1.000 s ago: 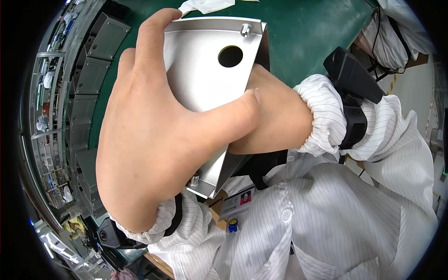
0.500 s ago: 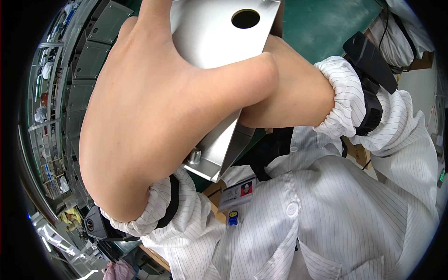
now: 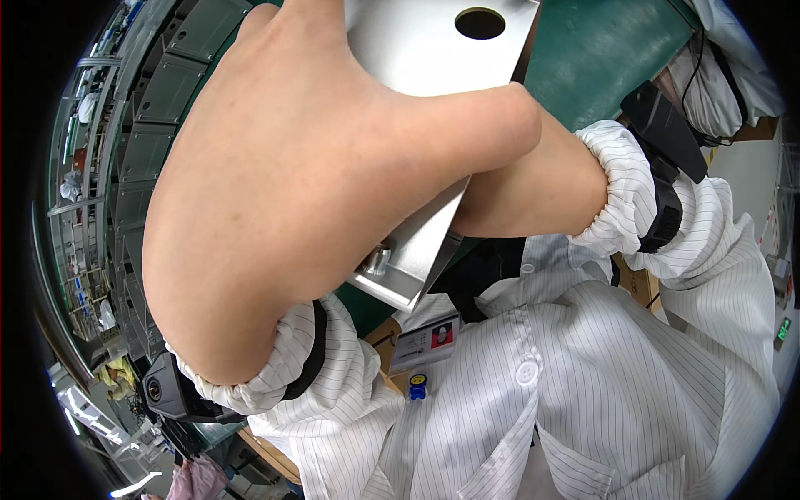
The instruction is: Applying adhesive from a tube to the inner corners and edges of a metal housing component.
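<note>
My left hand (image 3: 275,158) fills the upper left of the head view, with its thumb stretched across a bright sheet-metal part (image 3: 417,50). This part has bent edges, a round hole (image 3: 480,23) near its far right corner and a short metal cylinder (image 3: 377,260) by its near corner. The left hand is closed on the part, though its fingertips pass out of the top of the picture. From the right, my right hand (image 3: 533,196) reaches in behind the left thumb and the part; only its wrist region shows, and its fingers are hidden.
A green work surface (image 3: 617,50) lies beyond the part. Grey metal boxes (image 3: 167,92) stand in a row at the left, with a shelving rack (image 3: 75,192) farther out. Black devices are strapped to the left wrist (image 3: 167,387) and right wrist (image 3: 662,125). A badge (image 3: 423,343) hangs at my chest.
The sheet-metal part and my left hand have shifted together to the right and slightly up in the picture. My right forearm has moved a little right and down.
</note>
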Tool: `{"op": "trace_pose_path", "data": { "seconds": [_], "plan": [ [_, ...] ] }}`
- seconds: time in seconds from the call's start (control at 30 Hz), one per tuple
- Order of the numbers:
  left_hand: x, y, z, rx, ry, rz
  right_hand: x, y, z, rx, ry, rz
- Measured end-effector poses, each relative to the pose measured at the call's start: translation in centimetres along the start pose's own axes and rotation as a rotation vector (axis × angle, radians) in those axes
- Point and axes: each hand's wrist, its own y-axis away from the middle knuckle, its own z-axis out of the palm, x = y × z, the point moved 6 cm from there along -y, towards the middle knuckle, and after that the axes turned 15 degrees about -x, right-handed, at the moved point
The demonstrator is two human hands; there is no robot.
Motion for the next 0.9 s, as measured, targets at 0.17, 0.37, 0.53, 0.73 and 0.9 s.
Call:
{"op": "trace_pose_path", "data": {
  "seconds": [0.17,0.37,0.53,0.73,0.9],
  "plan": [
    [-0.4,0.0,0.0,-0.001,-0.001,0.0,-0.3,0.0,-0.9,0.014,0.0,-0.031],
    [-0.3,0.1,0.0,-0.013,-0.012,-0.002,1.3,0.7,-0.4,-0.305,-0.203,0.145],
    [0.0,0.0,0.3,-0.038,-0.038,-0.004,1.5,1.1,-0.7,0.037,-0.245,-0.06],
    [0.6,-0.1,0.8,-0.076,-0.088,-0.004,1.9,1.4,-0.8,-0.11,-0.051,-0.011],
    [0.8,-0.3,0.7,-0.101,-0.11,-0.007,0.4,0.9,-2.2,0.03,0.141,-0.035]
  ]
}}
